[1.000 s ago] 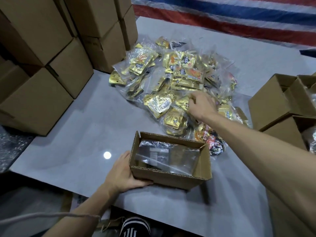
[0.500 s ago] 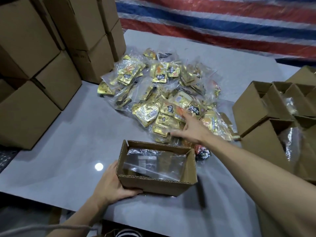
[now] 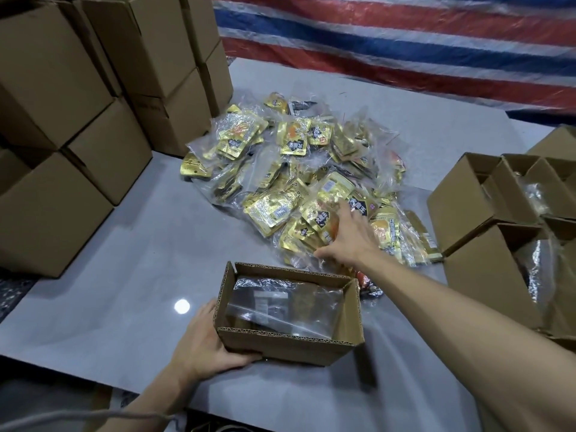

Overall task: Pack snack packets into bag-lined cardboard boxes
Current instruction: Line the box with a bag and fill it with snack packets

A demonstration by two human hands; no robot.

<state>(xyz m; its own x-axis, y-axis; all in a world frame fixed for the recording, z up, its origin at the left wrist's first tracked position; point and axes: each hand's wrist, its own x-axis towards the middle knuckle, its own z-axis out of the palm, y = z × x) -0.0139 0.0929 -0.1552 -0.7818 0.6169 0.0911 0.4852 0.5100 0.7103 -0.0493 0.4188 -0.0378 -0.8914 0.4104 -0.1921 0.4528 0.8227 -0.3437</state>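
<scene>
Near box [image 3: 290,341] bag-lined, no packets seen inside; its left corner is gripped by left hand [image 3: 202,341]. Right hand [image 3: 349,241] spread flat on packet pile [image 3: 274,210], nothing grasped. Most judged unpacked.

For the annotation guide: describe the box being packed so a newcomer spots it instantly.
On the grey table, in front of the heap of gold snack packets, sits one small open cardboard box nearest the camera. Unlike the open boxes at right, it stands alone, the left hand gripping its corner.

packet pile [image 3: 290,169] behind open box [image 3: 290,341]
</scene>
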